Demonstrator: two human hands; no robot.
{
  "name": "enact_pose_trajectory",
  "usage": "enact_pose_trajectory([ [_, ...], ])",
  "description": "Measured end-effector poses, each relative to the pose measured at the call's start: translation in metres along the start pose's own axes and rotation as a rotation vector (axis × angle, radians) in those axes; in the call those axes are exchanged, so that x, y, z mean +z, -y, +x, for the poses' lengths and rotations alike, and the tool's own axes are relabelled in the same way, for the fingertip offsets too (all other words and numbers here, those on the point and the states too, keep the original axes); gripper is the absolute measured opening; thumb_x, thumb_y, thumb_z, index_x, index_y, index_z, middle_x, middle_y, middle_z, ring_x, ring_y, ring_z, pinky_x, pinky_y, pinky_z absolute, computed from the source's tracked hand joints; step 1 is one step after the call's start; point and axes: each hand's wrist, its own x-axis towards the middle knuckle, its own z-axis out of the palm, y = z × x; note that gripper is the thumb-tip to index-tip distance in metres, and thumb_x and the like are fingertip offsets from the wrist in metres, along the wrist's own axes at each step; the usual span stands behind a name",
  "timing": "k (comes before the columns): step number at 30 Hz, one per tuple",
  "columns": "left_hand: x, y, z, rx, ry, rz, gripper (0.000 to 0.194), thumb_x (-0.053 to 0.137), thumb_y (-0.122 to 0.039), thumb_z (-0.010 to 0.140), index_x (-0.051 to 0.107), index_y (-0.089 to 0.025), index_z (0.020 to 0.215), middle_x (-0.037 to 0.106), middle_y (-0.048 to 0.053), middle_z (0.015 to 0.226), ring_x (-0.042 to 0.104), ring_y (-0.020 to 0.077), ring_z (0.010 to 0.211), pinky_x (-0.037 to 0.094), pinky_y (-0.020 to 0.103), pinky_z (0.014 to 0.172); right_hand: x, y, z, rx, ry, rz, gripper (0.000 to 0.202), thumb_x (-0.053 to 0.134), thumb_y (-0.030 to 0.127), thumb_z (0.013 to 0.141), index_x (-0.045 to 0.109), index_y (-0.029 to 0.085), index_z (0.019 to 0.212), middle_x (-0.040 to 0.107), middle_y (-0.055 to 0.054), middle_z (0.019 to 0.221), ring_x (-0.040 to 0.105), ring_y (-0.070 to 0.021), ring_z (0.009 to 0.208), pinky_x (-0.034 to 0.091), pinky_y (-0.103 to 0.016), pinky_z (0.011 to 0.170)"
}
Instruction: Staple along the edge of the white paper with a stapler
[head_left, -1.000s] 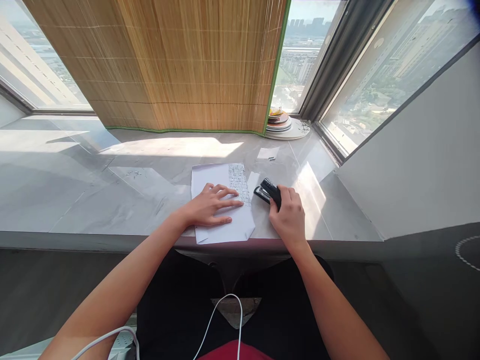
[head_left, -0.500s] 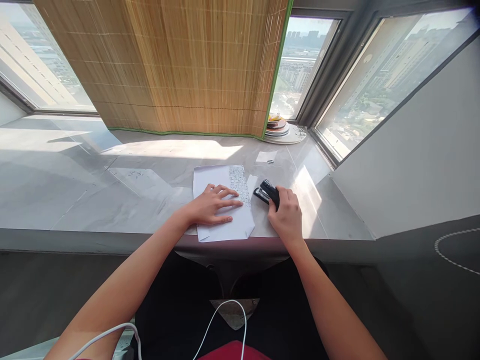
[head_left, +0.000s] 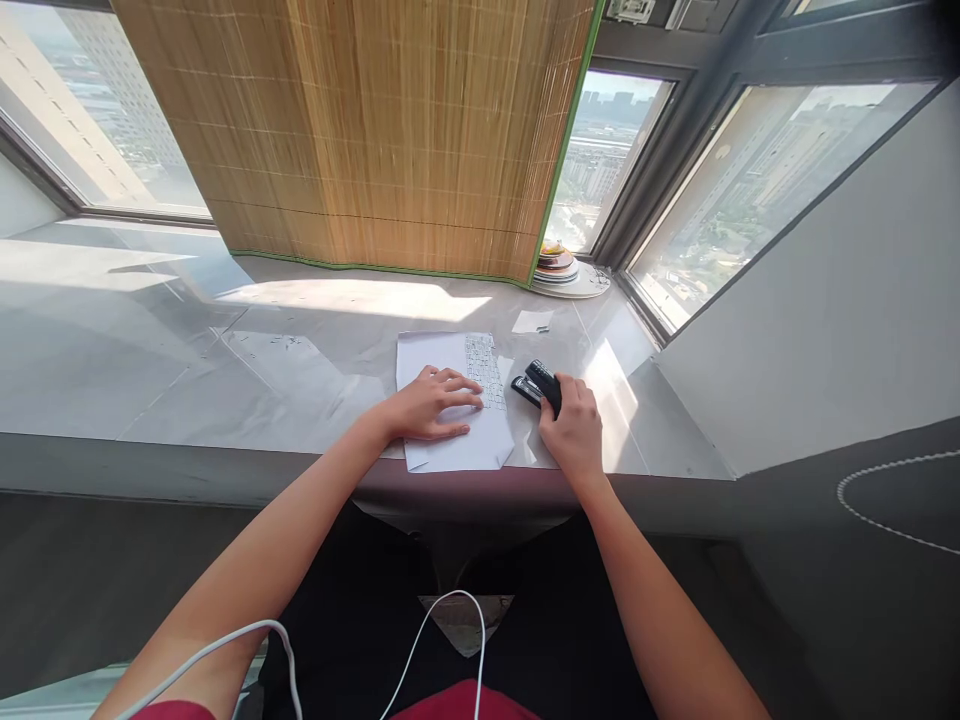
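Observation:
A sheaf of white paper (head_left: 457,450) lies near the front edge of the stone sill, with a strip of dense handwriting or print along its upper right part. My left hand (head_left: 435,405) rests on the paper, fingers spread toward the right. Just right of the paper is a black stapler (head_left: 541,385), its jaws parted and pointing up and left. My right hand (head_left: 574,425) is wrapped round the stapler's rear end. Whether the paper is one sheet or several, I cannot tell.
A small white slip (head_left: 529,321) with a little strip of staples lies behind the stapler. Stacked plates (head_left: 559,275) stand in the window corner. A bamboo blind (head_left: 360,140) hangs at the back. Small scattered bits (head_left: 277,341) lie on the left of the sill (head_left: 172,390).
The view has shifted and turned slightly. Both hands keep their places, the left flat on the paper and the right round the stapler.

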Motion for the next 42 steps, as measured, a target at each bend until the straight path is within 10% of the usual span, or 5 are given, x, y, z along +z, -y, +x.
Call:
enact_pose_trajectory([
  [18,-0.001,0.004,-0.002,-0.027,-0.074,-0.187,0.038,0.064,-0.053,0.099,0.065,-0.027,0.128,0.060,0.012,0.151,0.057,0.0325,0.134,0.036,0.048,0.109,0.000,-0.005,0.003,0.043,-0.017,0.106,0.037,0.057,0.032,0.091,0.065,0.019,0.126,0.073,-0.014,0.109,0.066,-0.0313,0.097,0.053,-0.043,0.082],
  [25,-0.002,0.010,-0.009,-0.184,-0.581,-0.167,0.023,0.040,-0.041,0.109,0.054,-0.023,0.105,0.066,0.009,0.109,0.061,0.0253,0.106,0.045,0.043,0.099,-0.007,0.067,0.009,0.100,-0.119,0.314,0.028,0.064,0.038,0.092,0.064,0.021,0.114,0.075,-0.010,0.100,0.070,-0.0277,0.088,0.053,-0.038,0.078],
  [30,0.000,0.024,-0.012,-0.491,-1.053,0.054,0.028,0.032,-0.029,0.108,0.042,-0.025,0.083,0.056,0.005,0.081,0.053,0.0241,0.081,0.042,0.040,0.082,0.034,0.146,0.027,0.160,0.061,0.281,0.017,0.062,0.026,0.090,0.057,0.024,0.106,0.071,-0.006,0.095,0.067,-0.0264,0.087,0.046,-0.033,0.073],
  [33,-0.002,0.030,-0.013,-0.603,-1.082,0.068,0.025,0.034,-0.026,0.106,0.040,-0.026,0.081,0.055,0.005,0.079,0.052,0.0240,0.079,0.040,0.038,0.078,0.059,0.161,0.034,0.147,0.139,0.215,0.018,0.058,0.018,0.087,0.053,0.024,0.104,0.068,-0.007,0.101,0.064,-0.0260,0.091,0.045,-0.033,0.072],
  [42,-0.006,0.028,-0.009,-0.827,-0.812,0.053,0.025,0.035,-0.023,0.103,0.036,-0.025,0.078,0.055,0.004,0.078,0.053,0.0208,0.077,0.041,0.033,0.080,0.042,0.075,0.036,0.216,0.071,0.087,0.023,0.051,0.015,0.086,0.052,0.021,0.109,0.063,-0.011,0.103,0.060,-0.0283,0.094,0.046,-0.036,0.075],
])
